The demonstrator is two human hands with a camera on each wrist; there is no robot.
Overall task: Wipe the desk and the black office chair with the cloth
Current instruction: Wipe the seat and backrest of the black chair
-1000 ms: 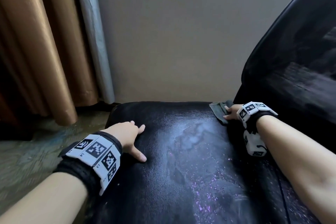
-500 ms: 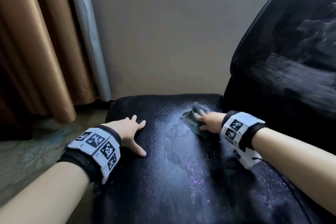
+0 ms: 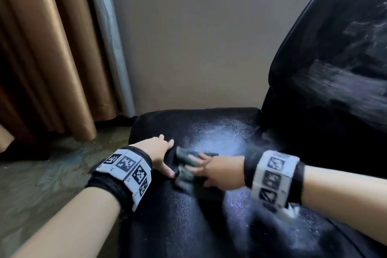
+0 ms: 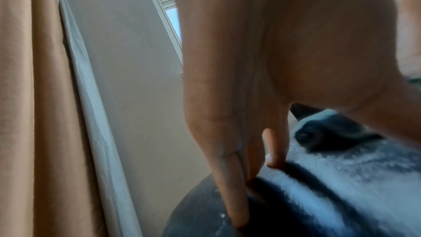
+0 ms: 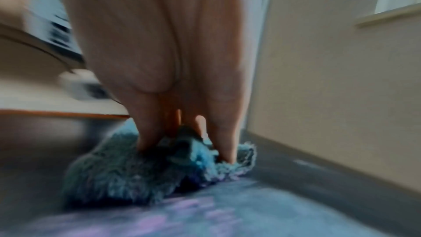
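Note:
The black office chair's seat fills the lower middle of the head view, its backrest rising at the right. A dark blue-grey fluffy cloth lies bunched on the seat. My right hand presses the cloth down with straight, spread fingers. Flat on the seat's left part rests my left hand, fingers straight, the thumb almost touching the cloth. The seat looks pale with dust or glare. No desk is in view.
Brown curtains and a pale sheer strip hang at the left. A beige wall stands right behind the chair. Patterned carpet lies left of the seat. A window frame shows high in the left wrist view.
My right hand has swept the cloth leftward across the seat, from beside the backrest to just next to my left hand. The left hand stayed put on the seat.

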